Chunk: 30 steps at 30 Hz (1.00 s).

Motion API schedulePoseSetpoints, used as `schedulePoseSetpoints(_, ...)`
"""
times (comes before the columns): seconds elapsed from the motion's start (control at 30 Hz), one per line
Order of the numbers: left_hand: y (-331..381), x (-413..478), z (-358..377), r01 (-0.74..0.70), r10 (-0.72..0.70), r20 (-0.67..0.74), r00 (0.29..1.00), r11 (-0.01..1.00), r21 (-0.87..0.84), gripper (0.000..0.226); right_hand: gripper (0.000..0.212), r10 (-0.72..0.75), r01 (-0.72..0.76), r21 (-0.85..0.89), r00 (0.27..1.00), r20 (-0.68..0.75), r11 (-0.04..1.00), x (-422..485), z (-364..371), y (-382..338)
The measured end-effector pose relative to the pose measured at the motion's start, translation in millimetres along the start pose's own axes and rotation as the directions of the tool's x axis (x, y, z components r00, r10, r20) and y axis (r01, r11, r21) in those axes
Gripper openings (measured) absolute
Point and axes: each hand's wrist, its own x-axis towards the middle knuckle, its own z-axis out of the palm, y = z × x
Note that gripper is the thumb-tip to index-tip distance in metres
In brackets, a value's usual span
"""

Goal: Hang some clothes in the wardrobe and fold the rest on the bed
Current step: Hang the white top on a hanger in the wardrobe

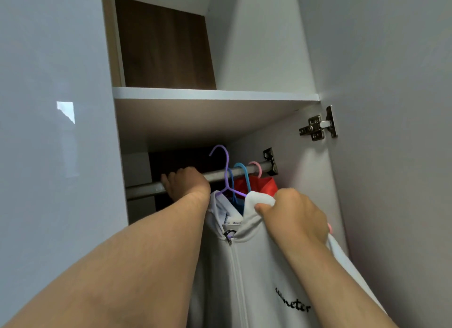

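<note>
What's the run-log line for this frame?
phase: hanging | left hand: on rail | right hand: grips white jacket | purple hanger: hook above rail

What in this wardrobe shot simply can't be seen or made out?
All in the head view:
- Purple hanger: its shoulders are hidden inside the white zip jacket.
- Left hand: its fingertips disappear behind the rail, so its grip is unclear.
- Red garment: mostly hidden behind the jacket and right hand.
- Jacket lettering: partly covered by the right forearm.
- Jacket's lower part: cut off by the bottom edge.
</note>
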Motion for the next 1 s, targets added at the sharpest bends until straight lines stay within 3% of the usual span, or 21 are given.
schedulePoseSetpoints(0.23, -0.5, 0.0, 0.1, 0.0, 0.0, 0.001, 1.0, 1.0, 0.01, 0.021, 0.022, -0.069, 0.069, 0.005, 0.996, 0.061, 0.998, 15.1, 28.9, -17.2)
schedulePoseSetpoints(0.53, -1.6, -1.8, 0.8, -0.019, 0.019, -0.028, 0.999, 1.0, -0.012, 0.02, 0.027, -0.087, 0.099, -0.077, 0.986, 0.14, 0.992, 13.5, 54.0, 10.2)
schedulePoseSetpoints(0.7, -4.3, -4.2, 5.0, -0.041, 0.04, -0.076, 0.996, 0.999, -0.021, 0.02, 0.03, -0.157, 0.162, -0.025, 0.975, 0.159, 0.986, 14.6, 51.4, 29.6)
schedulePoseSetpoints(0.83, -5.4, -4.2, 8.2, -0.054, 0.05, -0.096, 0.994, 0.998, -0.042, 0.021, 0.021, -0.234, 0.226, 0.063, 0.954, 0.19, 0.972, 13.7, 48.1, 38.8)
schedulePoseSetpoints(0.9, -5.5, -3.6, 8.1, -0.056, 0.052, -0.089, 0.995, 0.998, -0.043, 0.021, 0.018, -0.256, 0.248, 0.061, 0.935, 0.244, 0.967, 12.7, 40.3, 47.3)
schedulePoseSetpoints(1.0, -4.2, -3.0, 8.5, -0.056, 0.052, -0.086, 0.995, 0.998, -0.041, 0.021, 0.034, -0.211, 0.228, -0.006, 0.908, 0.362, 0.974, 6.8, 31.1, 63.8)
